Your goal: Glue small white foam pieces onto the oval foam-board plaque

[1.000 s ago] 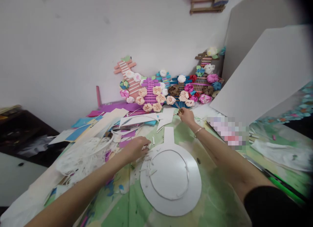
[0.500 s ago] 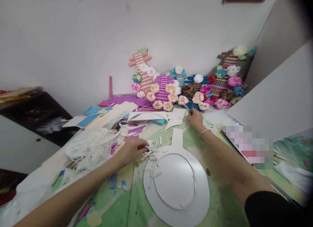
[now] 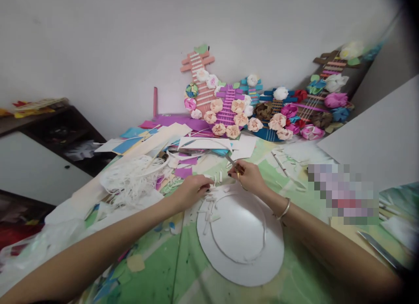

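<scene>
My right hand (image 3: 247,176) is closed on a pair of scissors (image 3: 231,160), whose grey blades point up and left, away from me. Below that hand lies a flat white round cutout (image 3: 273,256) with a thin raised ring (image 3: 240,262) on its face. The cutout's top end is partly hidden behind my right hand. My left hand (image 3: 193,191) has its fingertips pinched together at the cutout's upper left edge. Small white scraps (image 3: 209,208) lie right under those fingers; whatever is between the fingertips I cannot make out.
Several instrument-shaped crafts with paper flowers (image 3: 229,107) lean on the wall. A tangle of white string (image 3: 131,181) and coloured sheets (image 3: 131,140) lie left. At right are a white pen-like stick (image 3: 278,160), a blurred-out flat object (image 3: 342,195) and a cutter knife (image 3: 376,245).
My right hand has come back toward me and left with the scissors, over the cutout's top. My left hand has shifted slightly right and away from me. The view has tilted a little.
</scene>
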A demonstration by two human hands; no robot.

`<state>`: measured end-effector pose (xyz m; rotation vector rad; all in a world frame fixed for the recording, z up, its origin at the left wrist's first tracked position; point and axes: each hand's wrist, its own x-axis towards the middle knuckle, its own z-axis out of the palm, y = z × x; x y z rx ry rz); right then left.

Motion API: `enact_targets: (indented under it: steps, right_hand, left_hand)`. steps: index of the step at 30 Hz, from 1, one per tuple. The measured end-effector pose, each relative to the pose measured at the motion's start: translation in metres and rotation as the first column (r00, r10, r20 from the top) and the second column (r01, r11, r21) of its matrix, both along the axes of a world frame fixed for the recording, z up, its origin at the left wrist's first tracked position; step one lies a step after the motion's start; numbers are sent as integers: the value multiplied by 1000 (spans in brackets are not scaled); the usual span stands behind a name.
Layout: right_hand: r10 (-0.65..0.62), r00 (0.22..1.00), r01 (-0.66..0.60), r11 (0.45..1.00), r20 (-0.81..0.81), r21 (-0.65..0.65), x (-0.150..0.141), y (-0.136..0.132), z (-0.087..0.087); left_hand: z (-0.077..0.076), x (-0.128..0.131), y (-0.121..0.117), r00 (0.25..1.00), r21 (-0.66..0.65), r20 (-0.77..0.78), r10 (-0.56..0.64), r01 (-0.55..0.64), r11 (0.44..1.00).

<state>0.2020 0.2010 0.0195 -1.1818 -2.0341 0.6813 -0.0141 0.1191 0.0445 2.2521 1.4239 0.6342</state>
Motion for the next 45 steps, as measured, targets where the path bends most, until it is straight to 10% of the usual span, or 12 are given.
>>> enact_targets:
  steps: [7,15,24,33,45]
  right_hand:
    - [45,999,-44,994,1,-96,0,-13,1]
    - [-61,994,44,983,-88,-178,16,-20,8]
    - [50,956,-139,945,-290,-295,10,-15,7]
    - [77,980,-126,954,-184,-272,31,1,5]
    - [362,932,-355,924,23,-143,27,2,4]
  left_hand:
    - [10,-9,5,853,-404,426,302,-119,907]
    - [31,-68,45,798,-474,399,452,-243,846]
    - [44,-44,35,968,-364,38,247,-216,906]
    - [20,-120,55,753,-53,-549,363,-465,884]
    - [1,-118,55,765,-74,-580,280,-392,917]
